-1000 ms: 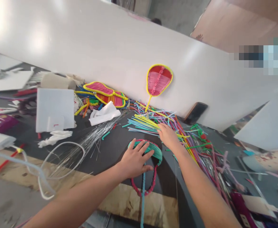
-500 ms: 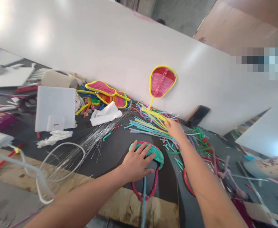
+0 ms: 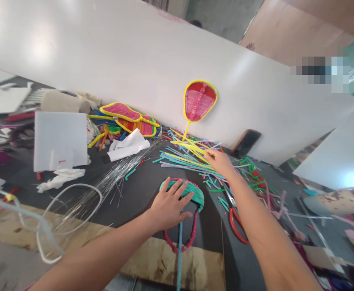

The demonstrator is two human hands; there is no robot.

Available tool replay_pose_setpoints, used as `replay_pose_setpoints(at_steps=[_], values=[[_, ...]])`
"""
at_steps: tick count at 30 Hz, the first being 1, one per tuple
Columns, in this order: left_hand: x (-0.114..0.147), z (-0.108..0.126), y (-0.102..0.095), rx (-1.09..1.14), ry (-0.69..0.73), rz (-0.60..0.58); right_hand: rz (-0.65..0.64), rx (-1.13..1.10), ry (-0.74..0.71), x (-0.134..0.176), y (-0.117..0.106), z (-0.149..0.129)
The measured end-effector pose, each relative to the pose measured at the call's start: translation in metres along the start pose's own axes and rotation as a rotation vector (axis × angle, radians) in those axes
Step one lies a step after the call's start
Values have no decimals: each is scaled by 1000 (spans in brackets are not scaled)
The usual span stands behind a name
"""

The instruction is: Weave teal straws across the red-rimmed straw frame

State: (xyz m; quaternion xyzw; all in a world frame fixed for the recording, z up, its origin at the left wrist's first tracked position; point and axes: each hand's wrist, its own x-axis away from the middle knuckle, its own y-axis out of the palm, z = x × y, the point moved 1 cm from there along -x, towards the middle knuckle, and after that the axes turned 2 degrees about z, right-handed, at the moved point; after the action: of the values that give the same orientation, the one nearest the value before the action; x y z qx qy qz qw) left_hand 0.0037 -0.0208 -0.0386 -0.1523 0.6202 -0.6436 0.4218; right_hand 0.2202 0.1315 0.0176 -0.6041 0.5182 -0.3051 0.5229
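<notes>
My left hand (image 3: 169,204) lies flat with fingers spread over a fan-like loop of pipe cleaners. Its upper part is wound in teal pipe cleaner (image 3: 196,195), its lower rim is dark pink (image 3: 191,238), and a blue twisted stem (image 3: 179,258) runs down toward me. Part of the loop is hidden under the hand. Farther off, my right hand (image 3: 220,162) closes its thumb and fingers on yellow pipe cleaners (image 3: 191,148) at the top of a loose pile. Blue and teal pipe cleaners (image 3: 183,160) lie just below them.
A finished pink-and-red fan (image 3: 200,101) leans on the white panel (image 3: 128,60), beside a phone (image 3: 247,143). Red-handled scissors (image 3: 235,226) lie under my right forearm. To the left are a butterfly shape (image 3: 130,117), white paper (image 3: 128,145), thin wires (image 3: 113,178) and a white cable (image 3: 99,198).
The view has shifted slightly, moving everything a little left. My right fingers have moved slightly along the yellow pipe cleaners, and more of the scissors shows. The left hand stays on the loop.
</notes>
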Motion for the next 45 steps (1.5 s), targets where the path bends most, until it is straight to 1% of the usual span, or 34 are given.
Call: replay_pose_setpoints(at_steps=[4, 6, 9, 11, 14, 17, 20, 23, 24, 25, 26, 27, 28, 31, 33, 37, 39, 41, 43, 45], values=[[0, 0, 0, -26, -7, -2, 67, 0, -5, 2, -2, -6], [0, 0, 0, -20, -14, -5, 46, -2, -47, 6, 1, -12], [-1, 0, 0, 1, -15, -11, -20, -18, -100, 16, 10, -23], [-1, 0, 0, 12, -13, -18, -31, -43, -94, 22, 15, -27], [0, 0, 0, 16, -14, -21, 6, -130, -58, 24, 17, -26], [1, 1, -1, 19, -8, -13, 114, -286, -9, 21, 11, -21], [-2, -2, -5, 66, -27, 6, 299, -481, 37, 18, -1, -18], [-9, -12, -11, 147, -157, 93, 497, -689, 60, 19, -20, -20], [-11, -16, -14, 164, -211, 135, 561, -787, 56, 21, -27, -21], [-13, -20, -16, 172, -255, 180, 635, -966, 37, 23, -34, -20], [-15, -22, -18, 172, -282, 213, 678, -1111, 16, 25, -40, -20], [-16, -24, -20, 166, -289, 233, 687, -1190, 10, 27, -46, -18], [-17, -24, -21, 158, -280, 242, 667, -1221, 20, 29, -50, -16], [-17, -19, -21, 131, -209, 223, 534, -1152, 97, 36, -55, -7], [-17, -15, -18, 122, -173, 196, 507, -1165, 117, 41, -55, -3], [-17, -14, -13, 119, -146, 158, 566, -1257, 62, 44, -58, -6], [-17, -15, -12, 115, -149, 148, 589, -1284, 27, 40, -65, -11], [-17, -17, -12, 109, -155, 144, 648, -1293, -17, 34, -75, -14], [-17, -17, -12, 107, -162, 146, 763, -1248, -70, 26, -85, -15], [-17, -17, -12, 111, -167, 146, 860, -1088, -92, 21, -90, -15]])
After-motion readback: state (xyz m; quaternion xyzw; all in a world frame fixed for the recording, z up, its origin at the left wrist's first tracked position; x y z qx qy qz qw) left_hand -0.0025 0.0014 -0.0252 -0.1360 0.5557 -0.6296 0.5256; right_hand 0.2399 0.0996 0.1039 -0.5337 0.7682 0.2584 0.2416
